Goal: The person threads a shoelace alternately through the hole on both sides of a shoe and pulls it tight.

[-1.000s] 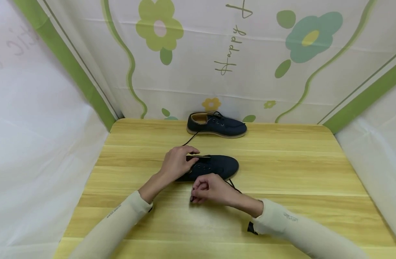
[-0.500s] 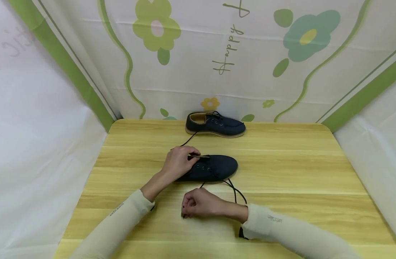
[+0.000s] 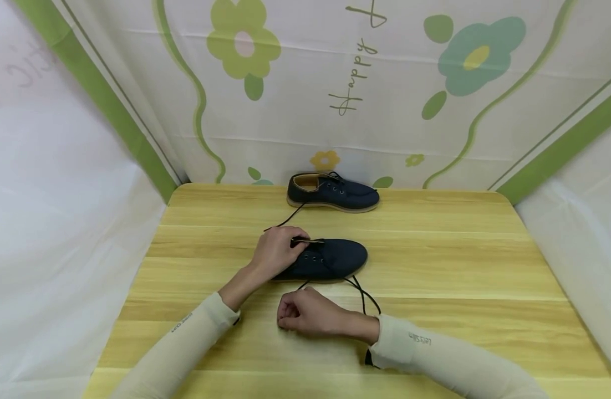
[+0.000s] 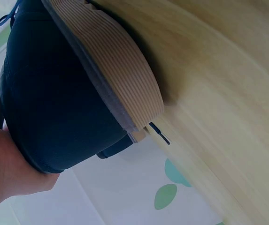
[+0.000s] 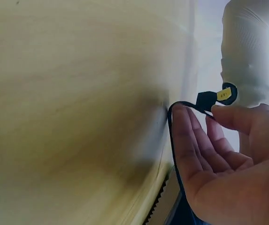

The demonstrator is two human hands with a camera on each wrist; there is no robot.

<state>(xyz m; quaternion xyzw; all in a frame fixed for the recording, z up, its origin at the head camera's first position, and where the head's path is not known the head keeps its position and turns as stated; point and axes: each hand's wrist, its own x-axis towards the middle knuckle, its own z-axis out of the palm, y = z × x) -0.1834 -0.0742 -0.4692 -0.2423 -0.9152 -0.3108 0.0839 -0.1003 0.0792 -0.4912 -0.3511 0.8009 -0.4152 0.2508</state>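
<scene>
A dark navy lace-up shoe rests on the table in the head view, toe to the right. My left hand holds it at the opening, fingers and thumb by the tongue. The left wrist view shows the shoe's heel and ribbed tan sole up close, with only part of that hand visible. Just in front of the shoe is my right hand, fingers curled. In the right wrist view, a black shoelace runs along these fingers, its end pinched between thumb and fingertips.
The matching navy shoe stands at the table's back edge, its loose lace trailing left. Another black lace loops over the wooden table beside my right wrist. A flower-printed fabric wall rises behind.
My right hand has moved from beside the near shoe toward the table's front and slightly left, with the lace. My left hand has stayed at the shoe opening.
</scene>
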